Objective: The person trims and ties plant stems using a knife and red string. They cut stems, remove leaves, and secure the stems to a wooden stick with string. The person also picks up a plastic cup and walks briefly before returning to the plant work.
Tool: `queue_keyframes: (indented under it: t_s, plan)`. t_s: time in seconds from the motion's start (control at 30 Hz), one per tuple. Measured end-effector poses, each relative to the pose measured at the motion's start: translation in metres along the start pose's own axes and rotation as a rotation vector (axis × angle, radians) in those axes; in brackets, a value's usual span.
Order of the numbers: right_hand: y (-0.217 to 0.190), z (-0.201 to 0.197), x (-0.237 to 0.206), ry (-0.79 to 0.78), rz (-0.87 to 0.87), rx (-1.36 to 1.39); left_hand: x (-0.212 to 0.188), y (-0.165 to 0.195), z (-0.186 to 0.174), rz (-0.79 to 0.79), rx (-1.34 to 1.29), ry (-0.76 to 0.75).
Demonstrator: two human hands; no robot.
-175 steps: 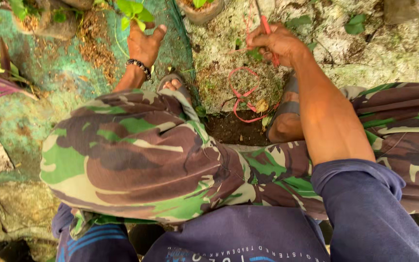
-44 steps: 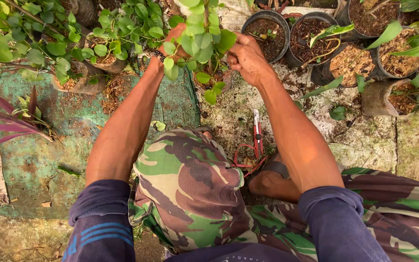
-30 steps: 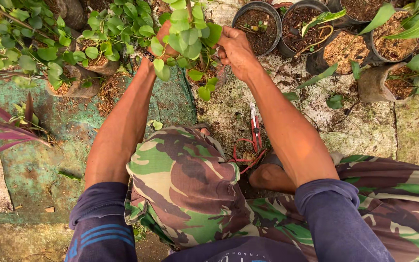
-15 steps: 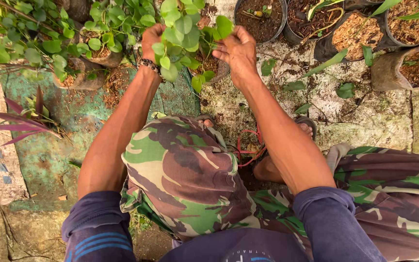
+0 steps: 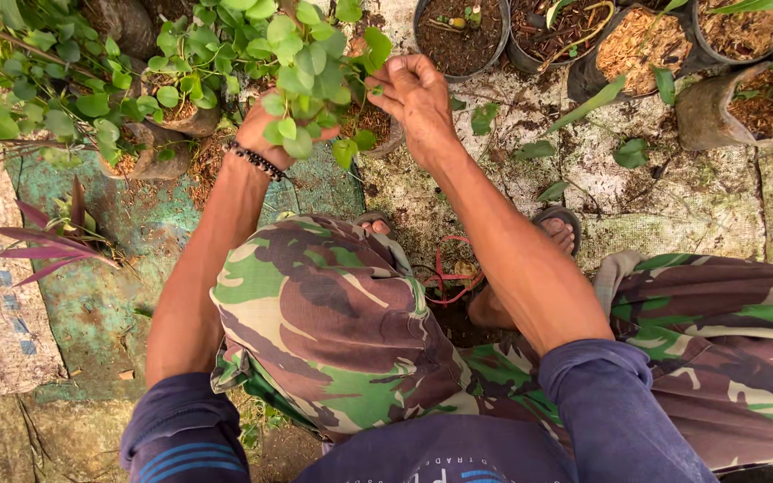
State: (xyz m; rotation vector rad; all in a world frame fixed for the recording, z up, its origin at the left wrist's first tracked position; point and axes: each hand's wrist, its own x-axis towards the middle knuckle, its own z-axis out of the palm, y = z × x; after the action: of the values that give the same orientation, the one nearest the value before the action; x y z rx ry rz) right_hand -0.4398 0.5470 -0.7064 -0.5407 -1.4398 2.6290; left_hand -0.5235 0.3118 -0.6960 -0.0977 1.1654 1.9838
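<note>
Hands in leafy plant (image 5: 301, 67), right hand (image 5: 415, 94) grip pinching a leaf, left hand (image 5: 270, 130) grip hidden by foliage, pots (image 5: 458, 36) beyond.

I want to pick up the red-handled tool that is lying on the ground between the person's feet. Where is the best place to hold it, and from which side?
Grip the red-handled tool by its looped handles, the only part in view. Come from above and from the far side, through the gap between the camouflage knee and the right forearm. Its working end is hidden beneath the leg, so the handles are probably the safer part to hold.
</note>
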Motion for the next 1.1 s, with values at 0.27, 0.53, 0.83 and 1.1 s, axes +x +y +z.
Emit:
queue_keyframes:
  t_s: [0.27, 0.53, 0.83, 1.1]
  plan:
    - [0.004, 0.004, -0.013, -0.004, -0.02, -0.013, -0.005, -0.028, 0.013, 0.264, -0.442, 0.03]
    - [0.008, 0.015, -0.034, -0.014, -0.051, 0.023, -0.009, -0.06, 0.028, 0.379, -0.62, 0.027]
    - [0.004, 0.029, -0.048, -0.015, 0.118, -0.018, -0.031, -0.057, 0.026, 0.335, -0.185, 0.315]
    - [0.007, 0.031, -0.048, -0.022, 0.114, -0.062, -0.048, -0.05, 0.018, 0.299, -0.551, 0.024]
